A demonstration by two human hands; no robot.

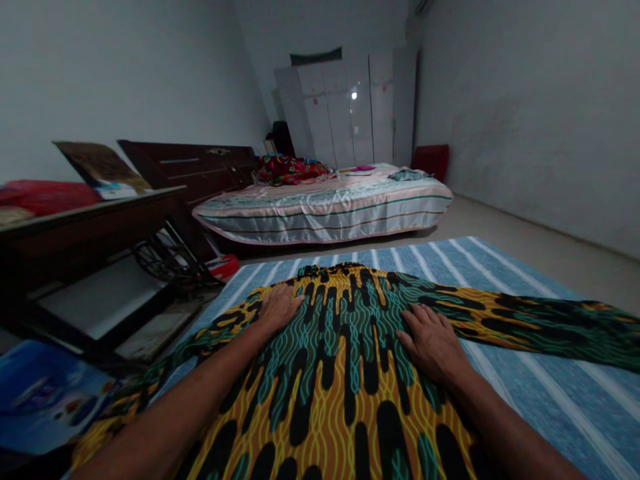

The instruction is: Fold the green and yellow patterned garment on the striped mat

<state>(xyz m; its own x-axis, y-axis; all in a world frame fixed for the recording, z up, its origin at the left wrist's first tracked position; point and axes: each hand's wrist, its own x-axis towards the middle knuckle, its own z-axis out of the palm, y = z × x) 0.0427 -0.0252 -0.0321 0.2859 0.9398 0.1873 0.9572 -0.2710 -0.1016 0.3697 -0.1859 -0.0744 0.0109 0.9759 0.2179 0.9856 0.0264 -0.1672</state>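
Note:
A long-sleeved patterned shirt (340, 353) in yellow, black and green lies spread flat in front of me, its collar end away from me. Its right sleeve stretches out across the blue striped sheet (545, 393); the left sleeve runs down toward the lower left, partly behind my arm. My left hand (281, 308) rests flat on the upper left of the shirt, fingers extended. On the upper right, near the sleeve's base, my right hand (434, 339) lies palm down with its fingers spread. Neither hand grips the cloth.
At the left stands a dark sewing table (90, 220) with a red bag (50, 197) on it and a blue box (47, 397) below. Ahead is a bed (325, 213) with a red floral blanket (290, 170). Wardrobes (345, 110) line the far wall.

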